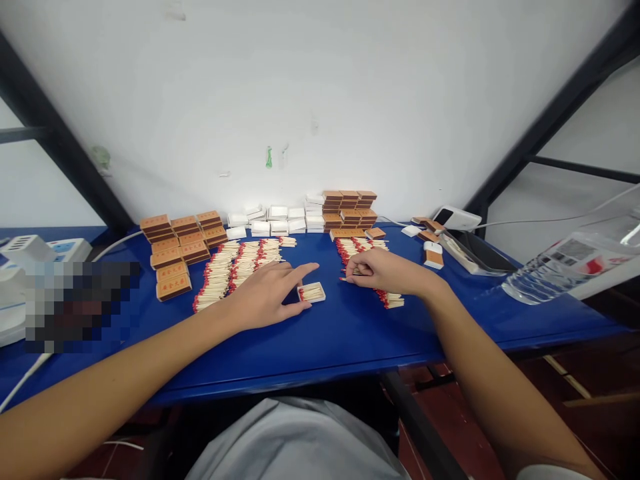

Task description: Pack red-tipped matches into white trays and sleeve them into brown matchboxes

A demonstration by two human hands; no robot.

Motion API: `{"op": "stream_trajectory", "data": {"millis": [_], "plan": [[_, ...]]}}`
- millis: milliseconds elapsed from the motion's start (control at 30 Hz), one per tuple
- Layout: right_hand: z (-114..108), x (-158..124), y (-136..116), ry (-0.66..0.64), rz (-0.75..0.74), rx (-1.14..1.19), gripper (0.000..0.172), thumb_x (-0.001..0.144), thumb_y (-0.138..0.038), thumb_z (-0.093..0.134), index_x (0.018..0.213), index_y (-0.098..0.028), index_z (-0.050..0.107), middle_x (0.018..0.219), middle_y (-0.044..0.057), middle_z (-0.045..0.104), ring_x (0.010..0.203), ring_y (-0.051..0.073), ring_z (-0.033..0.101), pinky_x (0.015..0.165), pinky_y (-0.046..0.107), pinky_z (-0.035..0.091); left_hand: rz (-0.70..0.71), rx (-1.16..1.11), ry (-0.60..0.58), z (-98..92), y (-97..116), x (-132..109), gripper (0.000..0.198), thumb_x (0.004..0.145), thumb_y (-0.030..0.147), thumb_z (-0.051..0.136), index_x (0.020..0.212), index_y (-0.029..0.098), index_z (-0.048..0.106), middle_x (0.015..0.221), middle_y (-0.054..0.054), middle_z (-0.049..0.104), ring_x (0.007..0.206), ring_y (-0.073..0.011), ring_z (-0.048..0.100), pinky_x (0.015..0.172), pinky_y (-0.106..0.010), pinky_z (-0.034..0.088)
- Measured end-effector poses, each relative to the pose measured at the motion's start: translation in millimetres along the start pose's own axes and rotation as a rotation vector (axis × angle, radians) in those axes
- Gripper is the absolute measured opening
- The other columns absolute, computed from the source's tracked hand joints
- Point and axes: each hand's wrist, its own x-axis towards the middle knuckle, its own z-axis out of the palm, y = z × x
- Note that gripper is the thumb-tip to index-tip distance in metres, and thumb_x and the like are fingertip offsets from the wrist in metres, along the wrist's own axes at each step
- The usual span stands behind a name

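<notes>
My left hand [273,293] is open, its fingers stretched and spread around a small white matchbox tray [320,299]. The thumb tip is at the tray's near left corner, and the index finger reaches past its far side. Several matches [313,292] lie in the tray. My right hand [377,268] is closed in a pinch over the right-hand pile of red-tipped matches [394,301], and a match end pokes out at its fingertips. A larger spread of matches [215,273] lies beyond my left hand, partly hidden by it.
Orange matchboxes [173,270] are stacked at the left, more matchboxes [350,213] at the back. White trays [277,213] stand along the wall. At right are a power bank [456,219], a dark phone-like object [477,253] and a plastic bottle [560,263]. Power strips [70,250] sit at left.
</notes>
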Motion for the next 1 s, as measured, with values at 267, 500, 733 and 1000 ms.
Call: {"op": "stream_trajectory", "data": {"millis": [267,500,733,1000], "plan": [[4.8,5.2,-7.0,0.069,-0.068,0.012,0.017,0.092,-0.033,0.059,0.085,-0.021,0.069,0.062,-0.005,0.043,0.058,0.014,0.045,0.06,0.028,0.034,0.005,0.005,0.004,-1.1,1.2,0.4,0.065,0.102,0.048,0.062,0.159,0.026,0.04,0.107,-0.008,0.071,0.101,-0.0277,0.067,0.094,-0.043,0.054],[1.0,2.1,-2.5,0.038,-0.047,-0.01,0.025,0.091,-0.045,0.066,0.094,-0.021,0.072,0.064,-0.004,0.049,0.059,0.015,0.044,0.059,0.029,0.03,0.013,0.011,0.009,-0.6,1.3,0.1,0.065,0.103,0.048,0.062,0.16,0.026,0.039,0.106,-0.007,0.072,0.101,-0.0275,0.068,0.094,-0.044,0.054],[14.1,11.4,-4.3,0.025,-0.09,-0.03,0.018,0.095,-0.035,0.061,0.093,-0.02,0.071,0.066,-0.003,0.053,0.06,0.015,0.046,0.06,0.029,0.03,0.009,0.018,0.001,0.1,0.6,1.0,0.066,0.102,0.048,0.062,0.16,0.025,0.04,0.107,-0.008,0.072,0.1,-0.0275,0.067,0.093,-0.044,0.054],[13.2,9.7,-8.9,0.062,-0.095,-0.037,0.022,0.101,-0.038,0.055,0.096,-0.02,0.067,0.067,-0.003,0.054,0.061,0.015,0.046,0.062,0.029,0.03,-0.004,0.0,0.003,-0.2,1.0,0.4,0.066,0.102,0.048,0.063,0.16,0.027,0.04,0.107,-0.008,0.072,0.101,-0.0278,0.068,0.094,-0.044,0.054]]}}
